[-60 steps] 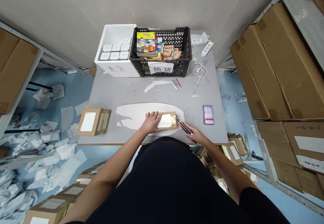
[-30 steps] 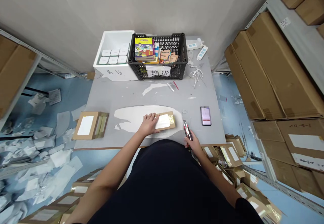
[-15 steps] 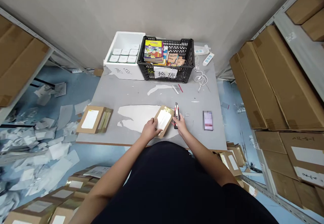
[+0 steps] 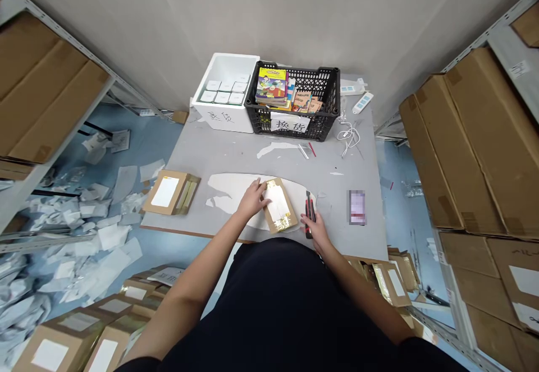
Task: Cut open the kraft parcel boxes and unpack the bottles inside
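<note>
My left hand (image 4: 252, 199) grips the left side of a small cardboard box (image 4: 280, 206), its thumb resting near the white label. Shiny tape shows at the box's top and bottom ends. The box sits tilted over a worn white patch (image 4: 223, 184) on the grey table (image 4: 252, 161). Held in my right hand (image 4: 319, 232) is a red and black utility knife (image 4: 310, 212), its tip pointing away from me, just right of the box. Another cardboard box (image 4: 172, 192) with a white label stands at the table's left end, apart from both hands.
A white foam box (image 4: 223, 119) and a black crate (image 4: 290, 132) of books stand at the back. A phone (image 4: 357, 207), white cable (image 4: 348, 133) and power strips (image 4: 362, 102) lie at right. Shelves with cartons (image 4: 467, 136) flank the table; paper scraps (image 4: 113, 237) litter the floor.
The small box has turned, its top now leaning left, with a taped end nearer me. My right hand has drawn the knife back and right, away from the box. The view has shifted left.
</note>
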{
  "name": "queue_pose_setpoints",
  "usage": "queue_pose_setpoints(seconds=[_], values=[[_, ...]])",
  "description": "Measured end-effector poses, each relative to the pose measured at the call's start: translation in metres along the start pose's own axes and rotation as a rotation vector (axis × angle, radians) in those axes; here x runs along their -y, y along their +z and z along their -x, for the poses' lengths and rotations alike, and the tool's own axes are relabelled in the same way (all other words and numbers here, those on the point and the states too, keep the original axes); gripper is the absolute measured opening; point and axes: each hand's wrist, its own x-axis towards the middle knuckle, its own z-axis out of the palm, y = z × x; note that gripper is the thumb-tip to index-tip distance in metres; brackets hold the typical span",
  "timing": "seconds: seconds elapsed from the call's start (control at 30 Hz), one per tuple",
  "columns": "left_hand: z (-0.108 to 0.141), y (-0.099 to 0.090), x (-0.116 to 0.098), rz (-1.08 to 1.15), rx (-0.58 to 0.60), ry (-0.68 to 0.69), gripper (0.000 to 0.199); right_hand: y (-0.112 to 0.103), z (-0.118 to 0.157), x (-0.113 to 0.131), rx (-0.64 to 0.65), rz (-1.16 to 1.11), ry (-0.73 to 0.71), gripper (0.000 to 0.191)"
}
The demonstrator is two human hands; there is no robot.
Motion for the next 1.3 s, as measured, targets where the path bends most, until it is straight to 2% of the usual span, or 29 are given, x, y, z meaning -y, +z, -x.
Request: queue_pose_setpoints(seconds=[0.1, 0.2, 0.33, 0.5, 0.57, 0.63, 0.77, 0.83, 0.93, 1.03, 1.17, 1.3], values=[[-0.017, 0.0, 0.003, 0.031, 0.081, 0.039, 0.075, 0.0, 0.013, -0.013, 0.037, -0.136, 0.098, 0.062], [-0.013, 0.002, 0.003, 0.011, 0.075, -0.032, 0.075, 0.009, 0.009, -0.008, 0.027, -0.176, 0.016, 0.06], [0.021, 0.006, -0.002, -0.086, 0.065, -0.206, 0.077, 0.014, -0.012, 0.013, -0.061, -0.092, -0.153, 0.054], [0.062, 0.013, -0.01, -0.123, 0.088, -0.283, 0.084, 0.006, -0.041, 0.033, -0.047, -0.054, -0.21, 0.056], [0.066, 0.014, -0.012, -0.179, 0.038, -0.243, 0.089, -0.001, -0.046, 0.033, -0.031, -0.047, -0.199, 0.058], [0.06, 0.012, -0.014, -0.23, 0.02, -0.121, 0.094, -0.009, -0.045, 0.029, -0.044, -0.004, -0.178, 0.058], [0.033, 0.01, -0.022, -0.24, 0.179, 0.249, 0.103, -0.026, -0.023, 0.01, -0.065, 0.118, -0.125, 0.064], [0.019, 0.01, -0.028, -0.24, 0.244, 0.331, 0.105, -0.031, -0.008, 0.001, -0.029, 0.157, -0.097, 0.074], [0.006, 0.01, -0.036, -0.248, 0.297, 0.346, 0.105, -0.034, 0.013, -0.006, 0.047, 0.202, -0.063, 0.084], [0.0, 0.009, -0.041, -0.242, 0.318, 0.348, 0.103, -0.034, 0.025, -0.006, 0.085, 0.219, -0.051, 0.084], [0.001, 0.009, -0.041, -0.214, 0.31, 0.356, 0.102, -0.038, 0.03, -0.003, 0.1, 0.246, -0.032, 0.082], [0.003, 0.011, -0.041, -0.212, 0.292, 0.358, 0.101, -0.049, 0.025, 0.003, 0.136, 0.374, -0.041, 0.078]])
